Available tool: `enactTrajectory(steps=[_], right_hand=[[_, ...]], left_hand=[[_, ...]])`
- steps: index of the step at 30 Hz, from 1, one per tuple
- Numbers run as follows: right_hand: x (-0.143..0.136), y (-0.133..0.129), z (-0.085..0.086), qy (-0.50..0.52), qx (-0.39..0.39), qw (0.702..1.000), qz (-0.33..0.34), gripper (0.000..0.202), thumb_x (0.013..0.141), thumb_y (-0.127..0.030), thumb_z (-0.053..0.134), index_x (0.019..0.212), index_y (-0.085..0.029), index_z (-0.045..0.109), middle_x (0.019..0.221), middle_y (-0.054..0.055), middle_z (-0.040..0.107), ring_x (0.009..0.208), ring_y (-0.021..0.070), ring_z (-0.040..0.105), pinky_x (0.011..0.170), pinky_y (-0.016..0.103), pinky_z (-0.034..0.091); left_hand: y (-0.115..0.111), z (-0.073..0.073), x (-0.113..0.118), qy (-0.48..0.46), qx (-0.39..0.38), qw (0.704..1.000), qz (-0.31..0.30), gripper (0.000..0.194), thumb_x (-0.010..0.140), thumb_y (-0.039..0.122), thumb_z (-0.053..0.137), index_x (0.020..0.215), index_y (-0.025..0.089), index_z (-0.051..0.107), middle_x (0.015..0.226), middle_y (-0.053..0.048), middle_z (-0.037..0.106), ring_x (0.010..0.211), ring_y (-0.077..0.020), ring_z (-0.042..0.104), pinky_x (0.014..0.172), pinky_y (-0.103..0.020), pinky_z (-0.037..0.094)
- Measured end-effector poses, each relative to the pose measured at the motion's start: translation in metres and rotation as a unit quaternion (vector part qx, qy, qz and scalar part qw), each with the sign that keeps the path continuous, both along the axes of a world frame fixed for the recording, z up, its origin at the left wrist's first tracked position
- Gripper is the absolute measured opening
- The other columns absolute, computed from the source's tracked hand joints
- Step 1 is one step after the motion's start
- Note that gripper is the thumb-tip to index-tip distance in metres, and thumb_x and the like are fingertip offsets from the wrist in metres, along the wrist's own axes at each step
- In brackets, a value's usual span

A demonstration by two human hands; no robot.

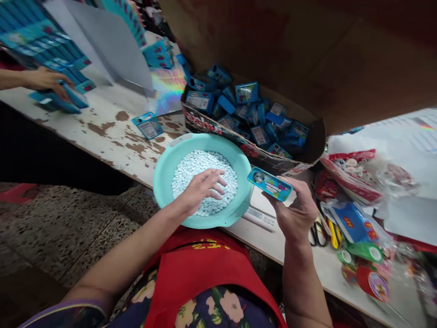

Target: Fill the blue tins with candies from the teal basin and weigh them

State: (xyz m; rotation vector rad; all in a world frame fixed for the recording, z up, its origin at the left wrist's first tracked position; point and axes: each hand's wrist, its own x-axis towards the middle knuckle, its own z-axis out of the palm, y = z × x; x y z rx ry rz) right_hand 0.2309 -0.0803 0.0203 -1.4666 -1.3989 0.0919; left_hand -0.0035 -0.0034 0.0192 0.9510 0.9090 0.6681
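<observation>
Around the basin (162,182), the carton (259,157) blocks one o'clock and the right hand (297,207) three; at eleven, bare bench (172,125) leaves passage.

The person wears a red apron (215,269) with yellow lettering (210,246) over a dark navy garment (202,298) printed with pink and cream flowers (232,306). The left sleeve (68,315) has purple and pale-yellow trim (64,304); left hand (205,187) and right hand (297,207) are bare.

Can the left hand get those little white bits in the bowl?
Very likely yes: the left hand is spread over the white bits, the bowl has no lid on, and nothing seems to block the way.
</observation>
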Motion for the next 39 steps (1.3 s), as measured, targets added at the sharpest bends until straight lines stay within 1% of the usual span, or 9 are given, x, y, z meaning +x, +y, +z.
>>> enactTrajectory(steps=[4, 8, 11, 15, 21, 28, 31, 34, 39], right_hand=[[-0.029, 0.025, 0.002, -0.064, -0.025, 0.995, 0.073, 0.033, 0.076, -0.026, 0.076, 0.107, -0.025, 0.066, 0.099, 0.004, 0.069, 0.092, 0.0229, 0.063, 0.085, 0.040, 0.047], [-0.044, 0.034, -0.006, -0.060, -0.036, 0.994, 0.087, 0.034, 0.076, -0.024, 0.076, 0.108, -0.026, 0.065, 0.100, 0.003, 0.069, 0.092, 0.0218, 0.062, 0.085, 0.039, 0.046], [-0.046, 0.036, -0.006, -0.020, -0.057, 0.994, 0.092, 0.035, 0.075, -0.024, 0.077, 0.108, -0.027, 0.066, 0.101, 0.002, 0.068, 0.093, 0.0206, 0.062, 0.085, 0.037, 0.046], [-0.054, 0.041, -0.014, 0.123, -0.111, 0.983, 0.074, 0.033, 0.073, -0.028, 0.079, 0.104, -0.025, 0.067, 0.096, 0.000, 0.067, 0.088, 0.0190, 0.062, 0.082, 0.034, 0.048], [-0.080, 0.051, -0.023, 0.212, -0.160, 0.943, 0.202, 0.038, 0.074, -0.034, 0.077, 0.109, -0.025, 0.063, 0.106, 0.003, 0.066, 0.096, 0.0209, 0.064, 0.082, 0.035, 0.054], [0.032, 0.117, 0.024, 0.021, -0.033, 0.998, -0.046, 0.032, 0.081, -0.041, 0.068, 0.106, -0.021, 0.065, 0.103, 0.007, 0.068, 0.095, 0.0218, 0.065, 0.090, 0.040, 0.052], [0.091, 0.161, 0.026, -0.101, -0.162, 0.972, -0.133, 0.034, 0.078, -0.040, 0.069, 0.102, -0.016, 0.068, 0.102, 0.011, 0.071, 0.094, 0.0270, 0.067, 0.088, 0.042, 0.051], [0.120, 0.201, 0.013, -0.172, -0.315, 0.925, -0.127, 0.040, 0.074, -0.033, 0.073, 0.109, -0.015, 0.068, 0.115, 0.015, 0.068, 0.109, 0.0321, 0.063, 0.095, 0.041, 0.047], [0.125, 0.261, -0.001, -0.125, -0.341, 0.913, -0.184, 0.064, 0.077, -0.040, 0.071, 0.131, -0.008, 0.053, 0.130, 0.025, 0.057, 0.118, 0.0357, 0.057, 0.095, 0.043, 0.045]], left_hand=[[0.009, 0.003, 0.017, -0.140, -0.109, 0.983, 0.038, 0.045, 0.084, 0.055, 0.059, 0.107, 0.017, 0.057, 0.086, -0.005, 0.061, 0.061, -0.0129, 0.062, 0.052, -0.023, 0.050], [0.012, -0.008, 0.014, -0.114, -0.113, 0.985, 0.057, 0.039, 0.089, 0.054, 0.052, 0.099, 0.016, 0.056, 0.078, -0.003, 0.059, 0.053, -0.0089, 0.055, 0.046, -0.019, 0.041], [0.013, -0.010, -0.001, 0.028, 0.044, 0.998, 0.036, 0.037, 0.088, 0.051, 0.053, 0.104, 0.018, 0.060, 0.101, -0.008, 0.064, 0.084, -0.0175, 0.063, 0.066, -0.027, 0.051], [0.018, 0.000, -0.023, 0.182, 0.275, 0.944, 0.012, 0.062, 0.079, 0.035, 0.067, 0.136, 0.028, 0.045, 0.145, -0.006, 0.045, 0.133, -0.0254, 0.041, 0.099, -0.037, 0.045], [0.019, 0.002, -0.032, 0.199, 0.264, 0.942, -0.056, 0.044, 0.076, 0.035, 0.070, 0.116, 0.024, 0.055, 0.104, -0.001, 0.066, 0.093, -0.0191, 0.062, 0.078, -0.029, 0.050], [0.027, -0.003, -0.073, 0.331, 0.337, 0.847, 0.243, 0.045, 0.072, 0.048, 0.074, 0.106, 0.022, 0.061, 0.096, -0.001, 0.066, 0.083, -0.0183, 0.063, 0.077, -0.030, 0.052], [0.058, -0.007, -0.124, 0.391, 0.320, 0.744, 0.437, 0.060, 0.065, 0.051, 0.077, 0.113, 0.021, 0.058, 0.100, -0.003, 0.067, 0.083, -0.0209, 0.065, 0.077, -0.035, 0.054], [0.104, -0.032, -0.176, 0.510, 0.222, 0.680, 0.478, 0.067, 0.058, 0.047, 0.078, 0.115, 0.020, 0.055, 0.095, -0.004, 0.066, 0.091, -0.0309, 0.066, 0.083, -0.048, 0.053], [0.189, -0.079, -0.214, 0.574, 0.113, 0.711, 0.390, 0.054, 0.065, 0.050, 0.068, 0.107, 0.022, 0.051, 0.092, -0.007, 0.065, 0.102, -0.0413, 0.063, 0.079, -0.054, 0.053]])
